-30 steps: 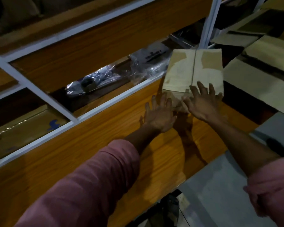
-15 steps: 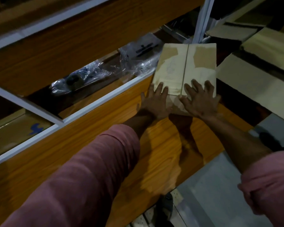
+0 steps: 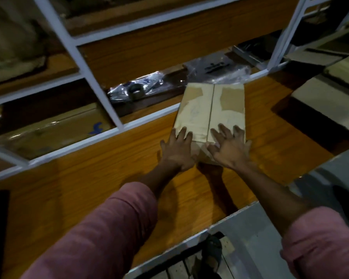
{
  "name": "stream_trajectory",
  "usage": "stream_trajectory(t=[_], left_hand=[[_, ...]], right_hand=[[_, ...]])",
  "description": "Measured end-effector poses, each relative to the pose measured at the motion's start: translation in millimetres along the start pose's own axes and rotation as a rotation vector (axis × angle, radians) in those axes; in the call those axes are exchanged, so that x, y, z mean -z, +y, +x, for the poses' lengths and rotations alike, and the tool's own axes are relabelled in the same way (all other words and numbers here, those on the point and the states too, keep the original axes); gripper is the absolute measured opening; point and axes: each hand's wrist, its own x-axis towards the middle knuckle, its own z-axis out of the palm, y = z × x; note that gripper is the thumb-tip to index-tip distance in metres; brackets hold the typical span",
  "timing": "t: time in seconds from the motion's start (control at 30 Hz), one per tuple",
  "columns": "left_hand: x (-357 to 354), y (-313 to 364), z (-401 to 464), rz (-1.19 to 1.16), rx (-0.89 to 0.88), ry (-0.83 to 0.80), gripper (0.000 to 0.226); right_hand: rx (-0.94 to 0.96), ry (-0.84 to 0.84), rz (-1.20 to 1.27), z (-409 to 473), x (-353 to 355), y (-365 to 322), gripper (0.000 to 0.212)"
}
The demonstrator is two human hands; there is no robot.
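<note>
Head view: the cardboard box [image 3: 212, 109] lies flat on the wooden shelf [image 3: 89, 188], its far edge at the white rail [image 3: 149, 117]. My left hand [image 3: 177, 152] and right hand [image 3: 230, 152] rest on its near end, fingers spread and pressing, gripping nothing. I judge the risk is a slip: flat palms could skid off the top, or a hard shove could drive the box over the rail into the plastic-wrapped goods [image 3: 135, 90]. A second ago both hands hovered just short of the box.
</note>
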Motion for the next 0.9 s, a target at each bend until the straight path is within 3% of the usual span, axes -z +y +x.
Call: stream_trajectory(t=[0.23, 0.33, 0.47, 0.53, 0.73, 0.9], left_hand=[[-9.8, -130.0, -146.3, -0.078, 0.191, 0.013, 0.076], [-15.2, -166.3, -203.9, -0.158, 0.26, 0.055, 0.069], [-23.5, -193.7, -252.2, -0.172, 0.283, 0.135, 0.064], [-25.2, -200.5, -263.6, -0.239, 0.312, 0.147, 0.06], [-48.2, -208.8, -280.2, -0.297, 0.322, 0.209, 0.06], [-51.5, -185.1, -258.6, -0.308, 0.496, 0.308, 0.058]], right_hand=[[0.147, 0.056, -0.045, -125.7, -27.6, -176.5, 0.065], [0.236, 0.006, -0.018, -168.5, -38.1, -244.5, 0.064], [0.385, 0.07, 0.335, -199.3, -28.0, -308.9, 0.045], [0.389, 0.106, 0.378, -205.7, -26.1, -318.8, 0.039], [0.311, 0.11, 0.202, -182.4, -39.4, -288.1, 0.048], [0.303, 0.104, 0.096, -160.7, -22.0, -260.5, 0.036]])
